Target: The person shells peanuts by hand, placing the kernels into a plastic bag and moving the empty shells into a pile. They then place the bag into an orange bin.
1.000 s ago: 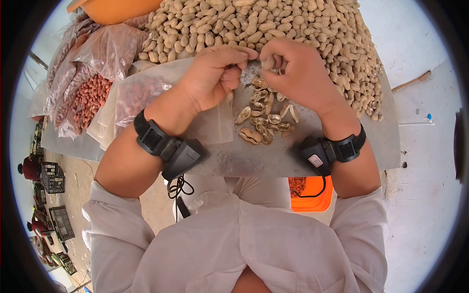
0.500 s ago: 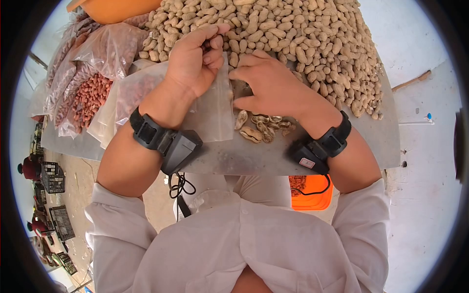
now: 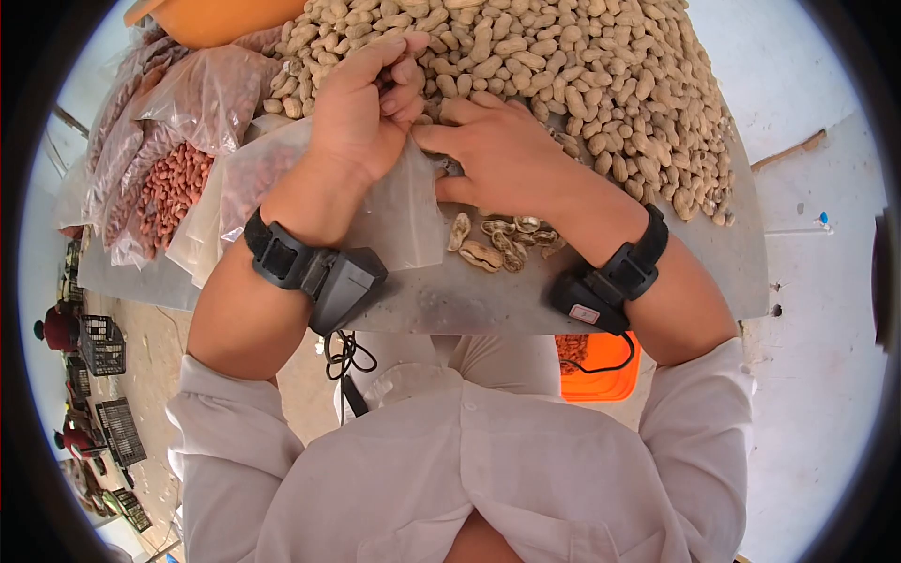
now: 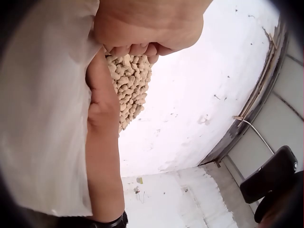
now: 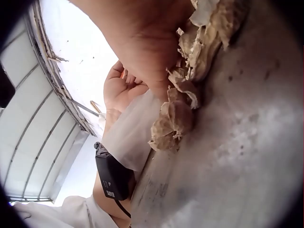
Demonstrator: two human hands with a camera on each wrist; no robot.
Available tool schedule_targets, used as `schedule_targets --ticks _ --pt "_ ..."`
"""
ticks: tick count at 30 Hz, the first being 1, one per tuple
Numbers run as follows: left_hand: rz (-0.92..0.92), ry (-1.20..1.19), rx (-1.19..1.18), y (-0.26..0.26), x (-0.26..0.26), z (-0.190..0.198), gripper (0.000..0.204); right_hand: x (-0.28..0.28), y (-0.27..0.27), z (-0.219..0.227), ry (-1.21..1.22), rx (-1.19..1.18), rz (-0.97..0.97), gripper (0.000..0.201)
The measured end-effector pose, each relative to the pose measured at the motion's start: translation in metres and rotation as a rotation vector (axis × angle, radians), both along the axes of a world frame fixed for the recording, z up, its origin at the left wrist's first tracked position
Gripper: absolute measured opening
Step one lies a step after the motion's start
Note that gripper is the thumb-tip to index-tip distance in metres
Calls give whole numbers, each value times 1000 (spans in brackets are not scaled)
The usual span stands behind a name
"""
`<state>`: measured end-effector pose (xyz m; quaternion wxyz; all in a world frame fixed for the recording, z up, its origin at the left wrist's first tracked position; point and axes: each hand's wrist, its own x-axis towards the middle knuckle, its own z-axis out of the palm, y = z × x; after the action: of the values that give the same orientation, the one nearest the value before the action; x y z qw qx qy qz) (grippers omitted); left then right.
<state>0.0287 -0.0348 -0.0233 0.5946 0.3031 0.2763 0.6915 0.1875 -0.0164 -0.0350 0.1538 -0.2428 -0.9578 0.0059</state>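
Shells point(image 3: 508, 248): opened halves in a loose cluster inside the bench's point(image 3: 460, 310) near edge, just right of its middle; more lie beside the right hand point(image 3: 511, 155).
Right hand: just beyond the shells, fingers spread and fairly straight, thumb towards the near edge; no grip shows.
Clear bag point(image 3: 404, 225): immediately left of the shells.
Left hand point(image 3: 366, 108): beyond the bag's near end, fingers curled inwards; whether they enclose anything, I cannot tell.
Good handling: light, flat right fingers should draw husks aside without mixing them into whole peanuts; a cupped left palm would probably stop kernels dropping.
Kernels point(image 3: 176, 188): red, at the bench's left edge.
Peanuts point(image 3: 601, 84): whole, heaped along the far edge; the pile's top is cut off.
Bowl point(image 3: 221, 23): far left corner, partly cropped.
Hard to see: the left palm; whether the right fingertips touch the bag.
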Motion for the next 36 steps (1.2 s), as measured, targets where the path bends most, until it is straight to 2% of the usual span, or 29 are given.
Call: schedule_targets --ticks 7,10,16,25,28,31,36 --pt "19 -45 50 2 -16 4 21 -23 11 7 -136 53 103 24" --pt "35 -59 70 5 -24 3 22 -28 9 8 -45 47 158 25" --pt "50 -71 104 4 -31 6 24 -32 2 14 -53 -31 134 28" --pt "65 -90 91 5 -35 7 22 -40 -4 20 -306 9 79 18" --pt "60 -94 92 5 -34 7 22 -36 8 9 -153 16 148 16" --pt "51 -83 92 5 -33 6 22 -31 14 8 -125 106 151 17" --pt "3 -66 68 2 -27 6 22 -28 20 14 -158 102 141 17"
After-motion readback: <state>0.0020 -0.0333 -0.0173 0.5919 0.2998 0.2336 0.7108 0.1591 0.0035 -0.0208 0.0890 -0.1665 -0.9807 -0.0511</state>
